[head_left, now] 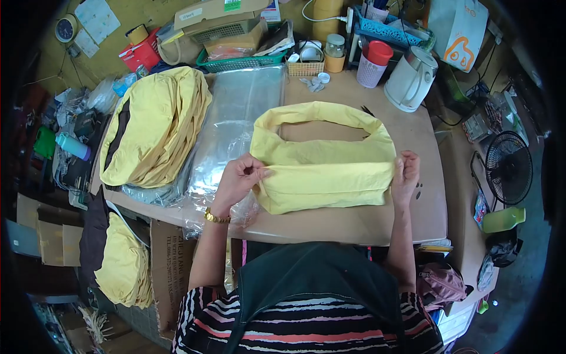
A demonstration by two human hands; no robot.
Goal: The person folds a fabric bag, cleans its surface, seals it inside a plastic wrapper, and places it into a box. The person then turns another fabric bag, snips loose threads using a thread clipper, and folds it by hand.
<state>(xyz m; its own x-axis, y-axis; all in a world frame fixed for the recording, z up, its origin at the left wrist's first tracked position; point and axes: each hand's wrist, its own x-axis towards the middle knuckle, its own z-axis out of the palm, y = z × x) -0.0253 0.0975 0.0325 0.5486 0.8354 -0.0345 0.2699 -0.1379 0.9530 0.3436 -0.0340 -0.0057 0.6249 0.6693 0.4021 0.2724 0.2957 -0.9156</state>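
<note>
A yellow cloth piece (324, 186) lies on the brown table in front of me, its lower part a folded rectangular band and its upper part a loop around an oval opening. My left hand (247, 173) pinches its left edge between thumb and fingers. At the right edge, my right hand (405, 171) has its fingers closed on the cloth. To the left, clear plastic sheets (236, 112) lie flat, and beyond them is a stack of similar yellow cloth pieces (156, 127) with a dark strip.
Along the back of the table (348, 227) stand a green basket (244, 63), a glass jar (335, 46), a red-lidded cup (375, 62) and a kettle (411, 79). More yellow cloth (124, 265) hangs at lower left. A black fan (509, 167) is at right.
</note>
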